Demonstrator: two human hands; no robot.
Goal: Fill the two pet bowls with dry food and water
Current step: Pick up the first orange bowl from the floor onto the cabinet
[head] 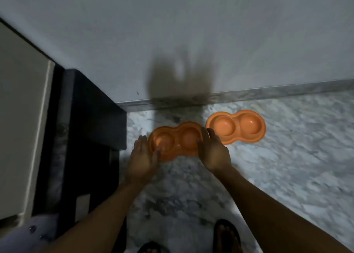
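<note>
— What is seen nearest?
— Sandalled feet [227, 235] on the marble floor [287, 166]. Beyond, the near double bowl [175, 140] is flanked by left hand [142, 157] and right hand [213, 151], fingers spread, unclamped.
— And its axis?
— Left-right, parallel to the wall [191, 32]. A second double bowl [236, 126] is laid just right, farther.
</note>
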